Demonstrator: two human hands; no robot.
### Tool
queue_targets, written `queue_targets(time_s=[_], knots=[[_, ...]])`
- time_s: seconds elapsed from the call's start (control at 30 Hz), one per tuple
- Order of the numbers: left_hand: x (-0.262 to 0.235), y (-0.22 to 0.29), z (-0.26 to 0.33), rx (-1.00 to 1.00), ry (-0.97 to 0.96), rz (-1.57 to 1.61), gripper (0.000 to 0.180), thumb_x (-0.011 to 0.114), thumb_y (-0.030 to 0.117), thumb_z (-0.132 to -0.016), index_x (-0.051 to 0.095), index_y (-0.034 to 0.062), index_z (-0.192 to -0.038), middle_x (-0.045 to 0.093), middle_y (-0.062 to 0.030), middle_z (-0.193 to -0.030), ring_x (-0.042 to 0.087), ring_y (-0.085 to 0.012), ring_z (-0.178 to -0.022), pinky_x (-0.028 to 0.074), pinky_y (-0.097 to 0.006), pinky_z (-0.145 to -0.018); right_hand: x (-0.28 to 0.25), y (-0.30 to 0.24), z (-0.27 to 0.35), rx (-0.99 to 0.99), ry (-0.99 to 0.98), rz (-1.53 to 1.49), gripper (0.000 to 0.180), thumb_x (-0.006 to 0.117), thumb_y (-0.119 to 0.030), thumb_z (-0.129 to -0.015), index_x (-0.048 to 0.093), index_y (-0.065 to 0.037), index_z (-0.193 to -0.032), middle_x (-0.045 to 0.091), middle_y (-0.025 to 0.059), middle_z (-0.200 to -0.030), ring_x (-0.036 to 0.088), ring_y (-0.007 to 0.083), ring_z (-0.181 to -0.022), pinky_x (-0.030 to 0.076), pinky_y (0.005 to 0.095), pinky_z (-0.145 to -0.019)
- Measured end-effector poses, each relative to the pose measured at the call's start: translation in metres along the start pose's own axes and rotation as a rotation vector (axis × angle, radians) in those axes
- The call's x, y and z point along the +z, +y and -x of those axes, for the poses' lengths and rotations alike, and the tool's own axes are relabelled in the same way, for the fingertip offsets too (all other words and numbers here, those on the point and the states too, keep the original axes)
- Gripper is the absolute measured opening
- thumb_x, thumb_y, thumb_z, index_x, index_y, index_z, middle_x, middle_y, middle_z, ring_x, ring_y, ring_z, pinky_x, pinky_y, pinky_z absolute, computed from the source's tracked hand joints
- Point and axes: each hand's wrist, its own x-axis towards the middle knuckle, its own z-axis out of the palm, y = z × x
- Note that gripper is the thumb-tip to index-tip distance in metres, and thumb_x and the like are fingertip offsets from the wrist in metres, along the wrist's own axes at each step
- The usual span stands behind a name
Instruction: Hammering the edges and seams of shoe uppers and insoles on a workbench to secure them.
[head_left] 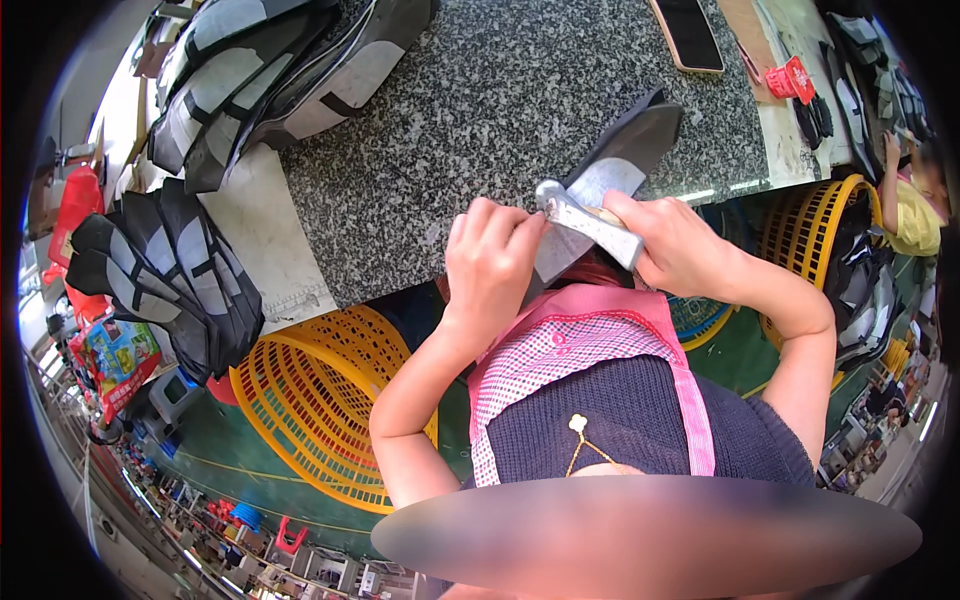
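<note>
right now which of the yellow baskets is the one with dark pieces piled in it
The yellow basket on the right, past the right hand, holds grey and black pieces. The yellow basket at lower left, under the counter edge, shows only bare slats.

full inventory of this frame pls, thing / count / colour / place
shoe-upper piece: 1, black and grey, over the slab's near edge, held by both hands
metal tool: 1, silver, pressed on the piece
granite slab: 1, speckled grey, top centre
stacked upper pieces: two piles, black and grey, top left and left
phone: 1, dark with tan rim, slab's far edge
baskets: 2 seen, yellow, below the slab and at right
red clip-like item: 1, top right
co-worker's hand: 1, far right
apron: 1, pink check, on the person
left hand: gripping the piece
right hand: holding the tool
</note>
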Motion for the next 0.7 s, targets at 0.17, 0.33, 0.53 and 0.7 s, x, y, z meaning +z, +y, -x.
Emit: queue_targets(time_s=[0.17, 0.33, 0.53, 0.7], knots=[[0.001, 0.004, 0.009, -0.129, -0.014, 0.036, 0.016, 0.078, 0.007, -0.076, 0.071, 0.0063, -0.091, 0.064, -0.0021, -0.084, 0.059, -0.0223, -0.080, 0.048, -0.037, -0.069, -0.010, 0.006, -0.010, -0.024, 0.095, -0.014, 0.020, 0.060, -0.012, -0.094, 0.050, -0.002, -0.109, 0.065, 0.0222, -0.078, 0.065, 0.0466, -0.076, 0.051, 0.0537, -0.064], [0.000, 0.001, 0.011, -0.012, -0.041, -0.069, 0.013, 0.077, 0.010, -0.078, 0.071, 0.0087, -0.089, 0.063, -0.0014, -0.084, 0.059, -0.0217, -0.080, 0.046, -0.036, -0.068, -0.009, -0.010, -0.003, -0.021, -0.073, 0.048, 0.019, 0.058, -0.007, -0.092, 0.050, -0.002, -0.109, 0.064, 0.0232, -0.076, 0.066, 0.0455, -0.075, 0.053, 0.0531, -0.063], [0.020, 0.000, -0.016, -0.009, 0.084, -0.056, 0.009, 0.075, 0.012, -0.080, 0.068, 0.0102, -0.085, 0.063, 0.0000, -0.085, 0.059, -0.0217, -0.082, 0.045, -0.035, -0.070, -0.028, -0.006, -0.005, 0.018, 0.322, -0.088, 0.017, 0.056, -0.002, -0.090, 0.053, -0.002, -0.107, 0.064, 0.0231, -0.080, 0.066, 0.0452, -0.076, 0.052, 0.0511, -0.064], [0.020, -0.005, -0.043, -0.179, 0.034, 0.118, 0.012, 0.081, 0.015, -0.076, 0.072, 0.0070, -0.080, 0.067, -0.0054, -0.081, 0.062, -0.0254, -0.082, 0.048, -0.039, -0.073, -0.011, 0.015, -0.002, 0.076, 0.131, 0.101, 0.017, 0.058, -0.014, -0.097, 0.052, -0.001, -0.105, 0.063, 0.0232, -0.072, 0.064, 0.0464, -0.073, 0.049, 0.0569, -0.065]])
